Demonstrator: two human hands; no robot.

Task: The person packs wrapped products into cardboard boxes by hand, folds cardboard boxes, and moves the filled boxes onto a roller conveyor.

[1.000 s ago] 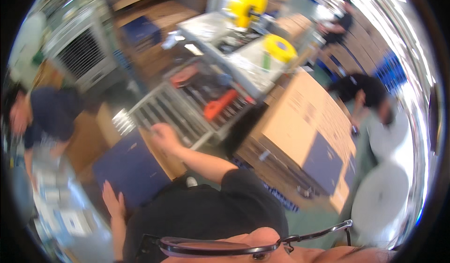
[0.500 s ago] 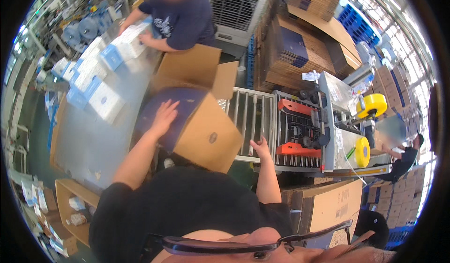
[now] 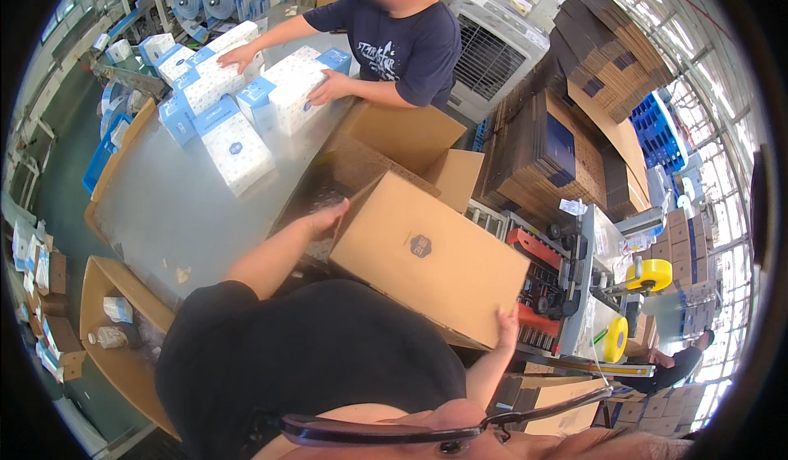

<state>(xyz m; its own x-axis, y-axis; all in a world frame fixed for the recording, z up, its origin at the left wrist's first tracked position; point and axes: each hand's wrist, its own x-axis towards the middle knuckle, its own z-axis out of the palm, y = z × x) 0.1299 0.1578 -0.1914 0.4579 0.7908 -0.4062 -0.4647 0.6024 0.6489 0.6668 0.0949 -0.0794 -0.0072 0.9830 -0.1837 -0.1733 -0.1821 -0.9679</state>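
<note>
Head view: your two hands are set apart on the brown carton, one at each end, with the carton held between them. Your left hand (image 3: 330, 215) bears on its left end near the upper corner; your right hand (image 3: 507, 327) grips the right end near the lower corner. The brown carton (image 3: 460, 275) is directly in front of your torso, angled down to the right, with a plain face bearing a small dark emblem toward you. What supports its underside is hidden.

Just beyond it, note the open carton (image 3: 423, 132) with its flaps raised. To your left is the metal bench (image 3: 189, 222), which carries white-and-blue packs (image 3: 236, 148) grouped at its far end. Across from you, a co-worker (image 3: 402, 54) in a dark shirt has both hands on those packs.

To your right, locate the roller conveyor (image 3: 487, 219), the red guide rails (image 3: 533, 248) and the yellow tape rolls (image 3: 616, 341). Stacked flattened cartons (image 3: 529, 144) stand beyond the conveyor, beside a grilled air cooler (image 3: 488, 58). At lower left, an open-topped box (image 3: 97, 296) contains a clear bottle (image 3: 108, 337).
</note>
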